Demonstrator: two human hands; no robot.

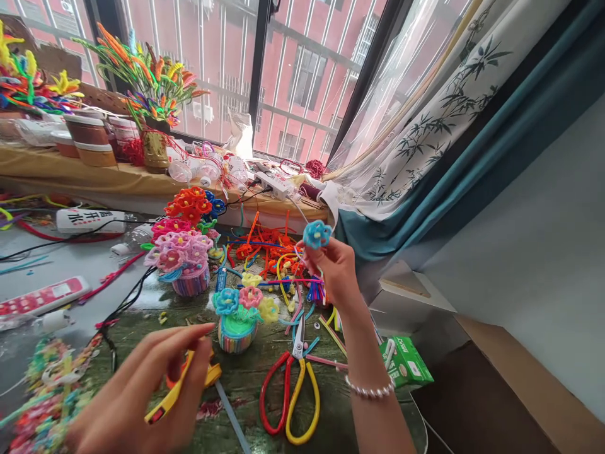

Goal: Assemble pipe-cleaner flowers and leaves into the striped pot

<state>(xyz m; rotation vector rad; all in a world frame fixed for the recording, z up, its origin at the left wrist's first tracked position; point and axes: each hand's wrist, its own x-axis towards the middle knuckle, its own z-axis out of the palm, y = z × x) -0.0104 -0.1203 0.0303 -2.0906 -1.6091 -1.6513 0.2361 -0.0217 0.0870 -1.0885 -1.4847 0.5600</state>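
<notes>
My right hand (333, 271) is raised above the table, with a pearl bracelet on its wrist. Its fingers pinch the stem of a blue pipe-cleaner flower (317, 234). Low at the front left, my left hand (142, 384) grips a yellow-handled tool (177, 384), and its fingers hide most of the blade or jaw end. Large scissors with red and yellow handles (289, 394) lie on the dark green tabletop (241, 403) between my hands. Just beyond my left hand stands a pipe-cleaner flower pot (237, 321) with blue, pink and yellow blooms.
A pink flower basket (182, 258) and loose coloured pipe cleaners (265, 252) crowd the table. A green box (405, 360) sits at the right edge. A power strip (271, 186) lies beneath the window, with a bamboo-print curtain (439, 120) to the right.
</notes>
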